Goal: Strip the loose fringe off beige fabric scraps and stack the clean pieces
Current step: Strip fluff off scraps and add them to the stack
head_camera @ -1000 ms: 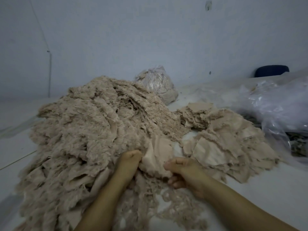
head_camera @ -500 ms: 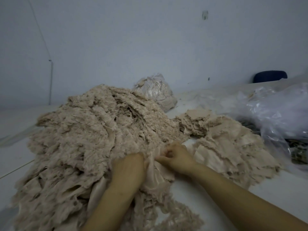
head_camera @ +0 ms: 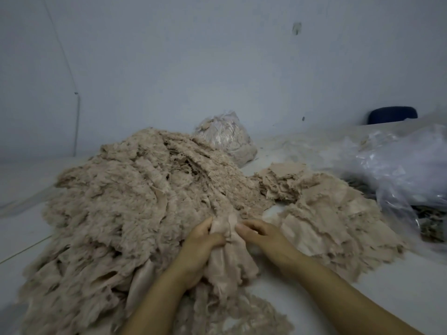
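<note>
A big heap of fringed beige fabric scraps (head_camera: 125,201) covers the left and middle of the white surface. At its near edge my left hand (head_camera: 202,243) and my right hand (head_camera: 260,234) both pinch the top of one bunched beige scrap (head_camera: 228,257), which hangs down between them. A flatter pile of cleaner beige pieces (head_camera: 326,221) lies to the right, just beyond my right hand. Loose stripped fringe (head_camera: 244,315) lies on the surface near my forearms.
A clear plastic bag stuffed with beige material (head_camera: 227,136) stands behind the heap. Crumpled clear plastic bags (head_camera: 396,170) fill the right side. A dark blue chair back (head_camera: 391,114) shows at the far right. A pale wall stands close behind.
Both hands moved up and together onto the same scrap. The right hand came left from the surface and now pinches the scrap's top beside the left hand.
</note>
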The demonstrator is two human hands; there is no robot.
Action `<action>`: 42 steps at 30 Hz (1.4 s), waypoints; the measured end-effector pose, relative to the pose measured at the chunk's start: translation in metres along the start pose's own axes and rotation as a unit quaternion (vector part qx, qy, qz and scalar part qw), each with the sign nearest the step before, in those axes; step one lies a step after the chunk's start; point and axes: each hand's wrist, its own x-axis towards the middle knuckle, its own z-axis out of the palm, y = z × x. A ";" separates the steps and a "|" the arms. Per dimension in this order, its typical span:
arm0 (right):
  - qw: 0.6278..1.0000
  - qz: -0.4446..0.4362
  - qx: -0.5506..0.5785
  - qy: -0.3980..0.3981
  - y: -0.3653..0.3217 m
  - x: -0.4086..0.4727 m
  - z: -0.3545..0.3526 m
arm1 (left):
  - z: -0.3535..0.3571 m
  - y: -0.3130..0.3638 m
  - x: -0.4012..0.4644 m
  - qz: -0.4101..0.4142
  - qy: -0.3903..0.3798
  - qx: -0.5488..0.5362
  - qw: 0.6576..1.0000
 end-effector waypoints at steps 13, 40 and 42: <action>0.940 0.068 0.290 0.164 0.010 -0.016 0.012 | 0.010 -0.020 0.007 -0.003 0.183 -0.117 0.976; 0.960 -0.025 0.070 0.269 0.016 -0.010 -0.002 | 0.012 -0.024 -0.001 -0.061 -0.047 -0.120 0.990; 0.965 -0.026 0.028 0.261 0.017 -0.014 -0.005 | 0.005 -0.021 0.002 -0.063 0.026 -0.136 0.988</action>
